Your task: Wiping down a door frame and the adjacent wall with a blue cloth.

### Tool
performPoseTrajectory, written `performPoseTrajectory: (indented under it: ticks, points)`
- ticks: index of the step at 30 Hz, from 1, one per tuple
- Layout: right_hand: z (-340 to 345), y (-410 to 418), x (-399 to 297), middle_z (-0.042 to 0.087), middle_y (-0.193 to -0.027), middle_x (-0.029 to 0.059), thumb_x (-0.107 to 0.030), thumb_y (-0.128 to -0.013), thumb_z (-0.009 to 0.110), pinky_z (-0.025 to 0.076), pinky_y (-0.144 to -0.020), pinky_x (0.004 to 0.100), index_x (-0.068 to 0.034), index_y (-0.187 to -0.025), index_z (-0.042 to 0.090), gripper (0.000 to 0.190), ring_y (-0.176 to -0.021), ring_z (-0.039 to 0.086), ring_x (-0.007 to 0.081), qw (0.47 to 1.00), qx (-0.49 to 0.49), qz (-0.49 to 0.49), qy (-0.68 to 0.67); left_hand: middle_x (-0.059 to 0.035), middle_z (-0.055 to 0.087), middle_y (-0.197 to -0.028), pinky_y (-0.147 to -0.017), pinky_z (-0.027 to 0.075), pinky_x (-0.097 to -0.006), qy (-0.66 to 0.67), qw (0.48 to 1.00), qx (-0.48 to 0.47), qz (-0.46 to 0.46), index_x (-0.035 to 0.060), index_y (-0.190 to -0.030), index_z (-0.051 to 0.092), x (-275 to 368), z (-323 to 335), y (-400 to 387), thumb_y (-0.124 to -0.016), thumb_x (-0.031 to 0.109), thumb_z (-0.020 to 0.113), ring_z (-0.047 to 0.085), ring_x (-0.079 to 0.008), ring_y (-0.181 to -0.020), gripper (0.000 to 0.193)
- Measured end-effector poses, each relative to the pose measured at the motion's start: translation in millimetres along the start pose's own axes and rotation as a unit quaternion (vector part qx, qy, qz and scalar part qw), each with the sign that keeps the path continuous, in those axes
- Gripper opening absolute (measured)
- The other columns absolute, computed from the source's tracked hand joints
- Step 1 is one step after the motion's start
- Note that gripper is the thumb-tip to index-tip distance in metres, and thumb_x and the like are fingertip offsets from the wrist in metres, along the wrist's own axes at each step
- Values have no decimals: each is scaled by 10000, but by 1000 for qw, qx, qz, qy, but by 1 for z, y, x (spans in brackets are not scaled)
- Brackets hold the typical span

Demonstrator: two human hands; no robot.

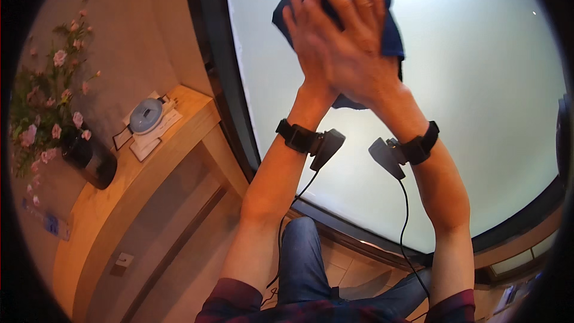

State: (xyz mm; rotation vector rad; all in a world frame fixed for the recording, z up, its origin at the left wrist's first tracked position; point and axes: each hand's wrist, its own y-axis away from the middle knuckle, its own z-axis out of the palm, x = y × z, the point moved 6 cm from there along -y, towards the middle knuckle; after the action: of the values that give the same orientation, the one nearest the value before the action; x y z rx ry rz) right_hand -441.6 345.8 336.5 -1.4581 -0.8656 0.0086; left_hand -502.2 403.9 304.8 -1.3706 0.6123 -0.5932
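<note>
My left hand and my right hand lie flat and overlapping on a folded dark blue cloth. Both hold it against a large, pale, frosted-looking pane, with fingers pointing upward and partly spread. The right hand appears to lie partly over the left. Cloth shows around the fingers and below the palms; its middle is hidden beneath the hands. Each wrist wears a black strap carrying a dark device, the left device and the right device, with a thin cable hanging from each.
A dark frame borders the pane. On the left, a curved wooden table carries a dark vase of pink flowers and a round grey-blue object on papers or cards. A wall socket sits below. Tiled floor shows by my legs.
</note>
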Motion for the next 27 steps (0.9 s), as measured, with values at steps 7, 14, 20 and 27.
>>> performPoseTrajectory:
  ticks: [7,14,20,27]
  points:
    - [15,50,-54,545,-1362,153,-216,-843,622,292,-1125,512,-41,-1222,653,418,-1353,425,368,990,-116,-46,-69,-146,287,-1585,-1161,140,-594,-36,991,-12,-128,59,-1506,340,-8,-31,108,-985,428,435,149,-371,-1499,645]
    - [31,-24,-4,523,-1418,160,-212,-803,724,256,-1155,511,7,-1223,649,479,-1378,409,368,998,-13,-46,-43,-134,223,-1620,-1177,102,-607,56,998,23,1,51,-1525,297,-56,-16,-4,-1010,410,353,93,-356,-1519,630]
    - [80,-117,-17,555,-1265,227,-268,-889,587,317,-1083,532,12,-1169,642,399,-1279,450,391,994,6,-93,54,-138,261,-1600,-1164,127,-618,46,998,29,-20,64,-1510,327,-116,-30,-78,-1003,408,385,125,-380,-1506,616]
    - [108,-84,-45,571,-1244,221,-257,-872,595,307,-1084,502,74,-1179,626,452,-1264,458,372,996,30,-78,27,-140,278,-1589,-1155,141,-622,4,998,19,-52,69,-1501,342,-146,-34,-33,-996,406,405,140,-386,-1499,609]
